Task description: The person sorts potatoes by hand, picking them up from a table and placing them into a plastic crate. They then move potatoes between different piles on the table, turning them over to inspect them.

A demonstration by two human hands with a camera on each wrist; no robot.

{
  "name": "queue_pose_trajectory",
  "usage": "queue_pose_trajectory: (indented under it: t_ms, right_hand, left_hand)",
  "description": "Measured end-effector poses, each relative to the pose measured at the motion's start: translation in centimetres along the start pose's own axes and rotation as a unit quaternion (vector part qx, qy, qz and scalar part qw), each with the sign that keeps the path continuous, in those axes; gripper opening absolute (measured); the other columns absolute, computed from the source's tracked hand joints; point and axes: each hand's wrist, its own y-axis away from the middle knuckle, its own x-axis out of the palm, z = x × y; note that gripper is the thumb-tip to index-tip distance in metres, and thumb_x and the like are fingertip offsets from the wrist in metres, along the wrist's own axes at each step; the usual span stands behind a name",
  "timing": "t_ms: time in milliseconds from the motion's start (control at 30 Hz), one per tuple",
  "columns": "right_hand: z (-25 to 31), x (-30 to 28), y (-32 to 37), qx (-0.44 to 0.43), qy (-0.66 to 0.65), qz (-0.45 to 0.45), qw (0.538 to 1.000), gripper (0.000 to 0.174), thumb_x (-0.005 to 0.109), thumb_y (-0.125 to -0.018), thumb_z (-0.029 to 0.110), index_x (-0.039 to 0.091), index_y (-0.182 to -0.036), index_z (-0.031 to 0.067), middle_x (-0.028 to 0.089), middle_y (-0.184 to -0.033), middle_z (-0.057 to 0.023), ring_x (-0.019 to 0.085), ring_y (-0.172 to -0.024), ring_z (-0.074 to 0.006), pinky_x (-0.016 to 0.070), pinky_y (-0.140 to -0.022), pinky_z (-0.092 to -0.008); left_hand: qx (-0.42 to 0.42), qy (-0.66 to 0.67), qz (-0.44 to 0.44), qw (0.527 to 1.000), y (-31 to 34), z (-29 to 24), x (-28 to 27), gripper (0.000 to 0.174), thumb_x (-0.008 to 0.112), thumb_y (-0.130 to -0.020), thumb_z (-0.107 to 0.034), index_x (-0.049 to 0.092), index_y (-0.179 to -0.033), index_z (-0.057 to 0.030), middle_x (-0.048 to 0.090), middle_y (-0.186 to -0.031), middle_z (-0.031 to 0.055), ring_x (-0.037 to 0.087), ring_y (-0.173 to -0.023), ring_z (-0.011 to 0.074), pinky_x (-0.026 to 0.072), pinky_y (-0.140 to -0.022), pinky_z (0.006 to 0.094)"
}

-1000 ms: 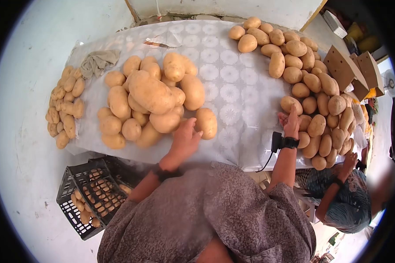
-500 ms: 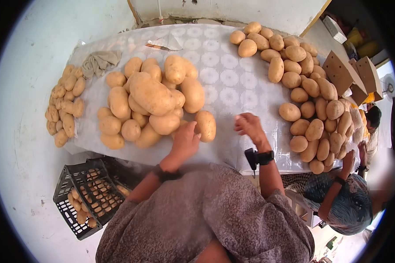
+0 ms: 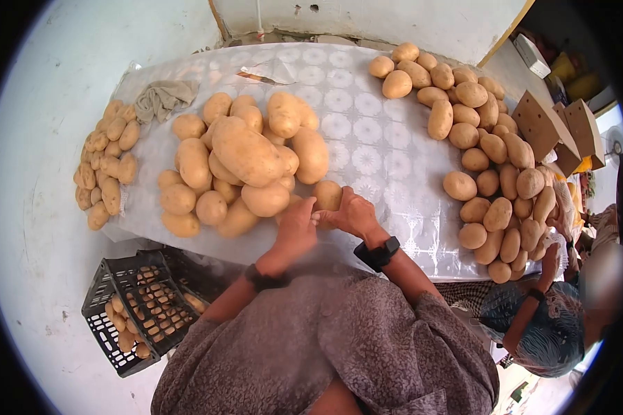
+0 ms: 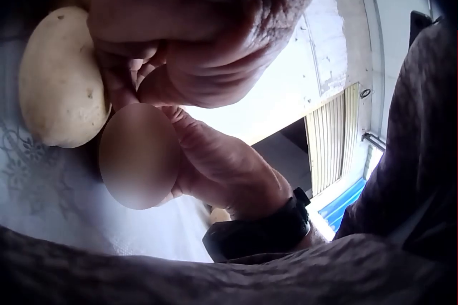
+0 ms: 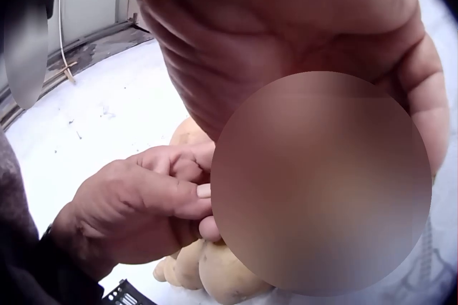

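Note:
In the head view, a single potato (image 3: 327, 195) lies at the right edge of the large-potato heap (image 3: 246, 152). My right hand (image 3: 355, 216) curls its fingers round this potato's right side, with the thumb low in front. The left hand (image 3: 296, 232) is at its lower left, fingertips meeting the right thumb. Both wrist views show the hands together: the right hand (image 4: 225, 169) below the left in the left wrist view, the left hand (image 5: 136, 205) at the left in the right wrist view. A blurred patch hides the contact there, so the left hand's hold is unclear.
Another potato pile (image 3: 491, 149) covers the table's right side; smaller potatoes (image 3: 107, 162) lie far left by a grey cloth (image 3: 163, 100). A black crate (image 3: 128, 311) with potatoes stands below the table's left. Cardboard boxes (image 3: 540, 124) and another person (image 3: 533, 318) are at right.
My right hand has come left from the right pile, across the table, to the single potato, and its fingers have curled round it. The left hand has stayed near that potato.

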Motion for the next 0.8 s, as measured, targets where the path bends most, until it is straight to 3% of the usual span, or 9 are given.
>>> queue_pose_trajectory:
  t_ms: [67,100,300,367,400,467,667,733,800]
  right_hand:
    - [-0.4,0.3,-0.5,0.009,-0.030,-0.016,0.999,0.083,0.080,-0.061,0.060,0.057,-0.100,-0.0095,0.068,-0.092,-0.0259,0.069,-0.089,-0.0346,0.0534,-0.077,-0.0388]
    - [-0.6,0.3,-0.7,0.009,-0.030,-0.017,0.999,0.083,0.080,-0.061,0.060,0.057,-0.100,-0.0095,0.068,-0.092,-0.0259,0.069,-0.089,-0.0346,0.0534,-0.077,-0.0388]
    - [-2.4,-1.3,-0.5,0.030,-0.215,0.055,0.975,0.082,0.082,-0.065,0.044,0.054,-0.118,-0.0106,0.067,-0.098,-0.0214,0.068,-0.087,-0.0268,0.0536,-0.077,-0.0355]
    - [-4.1,-1.0,-0.4,0.004,-0.418,0.119,0.900,0.073,0.081,-0.070,0.027,0.050,-0.127,-0.0073,0.066,-0.104,-0.0169,0.066,-0.091,-0.0234,0.0542,-0.077,-0.0360]
    - [-4.4,-0.9,-0.1,0.004,-0.418,0.119,0.901,0.073,0.081,-0.070,0.027,0.050,-0.127,-0.0073,0.066,-0.104,-0.0169,0.066,-0.091,-0.0234,0.0542,-0.077,-0.0360]
    - [-4.8,-0.8,0.5,-0.035,-0.492,0.105,0.863,0.069,0.077,-0.073,0.012,0.047,-0.132,-0.0048,0.065,-0.111,-0.0142,0.064,-0.099,-0.0226,0.0530,-0.085,-0.0373]
    - [-4.3,-1.0,1.3,-0.104,-0.573,0.083,0.809,0.075,0.078,-0.071,0.006,0.043,-0.137,-0.0030,0.060,-0.122,-0.0121,0.057,-0.115,-0.0228,0.0447,-0.101,-0.0368]
    - [-4.2,-1.1,1.4,-0.111,-0.576,0.079,0.806,0.076,0.078,-0.070,0.005,0.042,-0.137,-0.0028,0.059,-0.123,-0.0119,0.057,-0.116,-0.0229,0.0444,-0.101,-0.0370]
    - [-4.2,-1.1,1.4,-0.119,-0.580,0.077,0.802,0.077,0.077,-0.070,0.004,0.042,-0.138,-0.0026,0.059,-0.124,-0.0117,0.056,-0.117,-0.0230,0.0441,-0.102,-0.0372]
  left_hand:
    - [0.002,0.009,0.001,1.000,0.2,0.3,0.0,0.045,0.056,-0.080,0.000,0.048,-0.125,-0.0006,0.060,-0.101,0.0196,0.061,-0.090,0.0356,0.0474,-0.081,0.0438]
    - [-0.018,0.039,0.018,0.999,0.2,0.3,0.0,0.046,0.056,-0.080,0.001,0.048,-0.126,-0.0008,0.060,-0.102,0.0201,0.063,-0.089,0.0343,0.0485,-0.080,0.0424]
    - [-0.038,0.078,0.052,0.995,0.1,-0.2,-0.7,0.046,0.057,-0.083,-0.001,0.047,-0.128,0.0006,0.061,-0.108,0.0209,0.066,-0.085,0.0263,0.0514,-0.076,0.0360]
    - [-0.038,0.097,0.050,0.993,0.0,-0.6,-1.0,0.046,0.059,-0.084,-0.003,0.046,-0.128,0.0012,0.061,-0.110,0.0210,0.066,-0.086,0.0242,0.0516,-0.077,0.0346]
    - [-0.063,0.125,0.062,0.988,0.0,-1.0,-1.3,0.047,0.060,-0.085,-0.005,0.046,-0.129,0.0014,0.060,-0.112,0.0210,0.065,-0.086,0.0225,0.0517,-0.077,0.0339]
    - [-0.087,0.153,0.076,0.981,-0.1,-1.2,-1.4,0.047,0.061,-0.086,-0.007,0.045,-0.130,0.0015,0.060,-0.115,0.0209,0.065,-0.085,0.0209,0.0518,-0.078,0.0332]
    - [-0.078,0.177,0.099,0.976,-0.2,-1.3,-0.9,0.050,0.059,-0.089,-0.010,0.040,-0.134,0.0013,0.059,-0.117,0.0193,0.065,-0.089,0.0214,0.0524,-0.078,0.0331]
    - [-0.121,0.220,0.130,0.959,-0.5,-2.1,-1.4,0.051,0.058,-0.090,-0.010,0.039,-0.136,0.0008,0.057,-0.118,0.0175,0.064,-0.093,0.0203,0.0524,-0.078,0.0326]
    - [-0.097,0.233,0.131,0.959,-0.7,-1.8,-1.2,0.052,0.058,-0.091,-0.010,0.037,-0.137,0.0004,0.057,-0.119,0.0167,0.063,-0.095,0.0196,0.0525,-0.080,0.0323]
